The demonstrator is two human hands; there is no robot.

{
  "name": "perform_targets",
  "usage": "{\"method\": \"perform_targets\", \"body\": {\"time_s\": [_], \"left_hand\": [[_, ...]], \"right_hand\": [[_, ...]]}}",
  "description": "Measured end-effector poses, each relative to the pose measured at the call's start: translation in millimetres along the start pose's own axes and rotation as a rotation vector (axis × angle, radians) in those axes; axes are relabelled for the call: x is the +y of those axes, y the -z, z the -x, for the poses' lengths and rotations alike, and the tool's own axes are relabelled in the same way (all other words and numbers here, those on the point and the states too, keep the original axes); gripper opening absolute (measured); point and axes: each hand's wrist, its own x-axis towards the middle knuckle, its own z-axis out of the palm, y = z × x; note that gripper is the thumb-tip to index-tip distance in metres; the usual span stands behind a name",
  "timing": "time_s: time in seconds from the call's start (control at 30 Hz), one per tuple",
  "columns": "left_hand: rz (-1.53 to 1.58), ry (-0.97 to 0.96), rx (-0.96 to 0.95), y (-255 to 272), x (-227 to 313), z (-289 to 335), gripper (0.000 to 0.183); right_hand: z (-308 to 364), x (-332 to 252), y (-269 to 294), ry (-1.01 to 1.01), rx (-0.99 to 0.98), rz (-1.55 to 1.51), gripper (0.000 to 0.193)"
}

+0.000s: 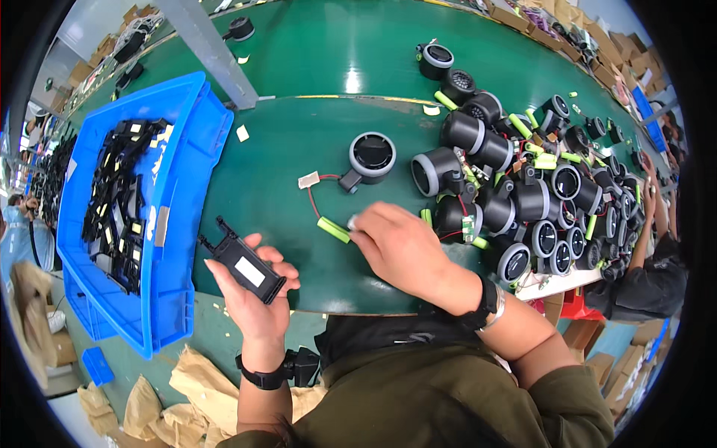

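Head view: at 8 o'clock, the left hand [258, 302] cradles a black housing [240, 263], palm up, likely for support. At 4 o'clock, the right hand [403, 250] bunches fingertips beside 1 green cell [332, 229], pinching or not, I cannot tell; red wires [312, 203] run toward the 12 o'clock round device [372, 155].

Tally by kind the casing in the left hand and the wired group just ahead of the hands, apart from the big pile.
Black casing in the left hand: 1
Round black device: 1
Green cylinder: 1
Pale patch on the red wires: 1
Total: 4
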Motion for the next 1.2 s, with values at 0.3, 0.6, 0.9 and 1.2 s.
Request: {"method": "perform_targets", "body": {"time_s": [0.3,0.6,0.9,1.2], "left_hand": [[-0.189,0.127,0.024,-6,-21,-5,0.056],[-0.091,0.148,-0.181,-29,-37,-6,0.051],[-0.238,0.207,-0.176,-24,-25,-2,0.036],[-0.273,0.179,-0.264,-20,-10,7,0.028]], "right_hand": [[-19,-10,-21,-0.462,-0.16,-0.585,0.025],[-6,-24,-27,-0.257,-0.02,-0.631,0.027],[-11,-4,-4,-0.106,0.088,-0.414,0.018],[-25,13,-15,0.215,0.162,-0.019,0.013]]}}
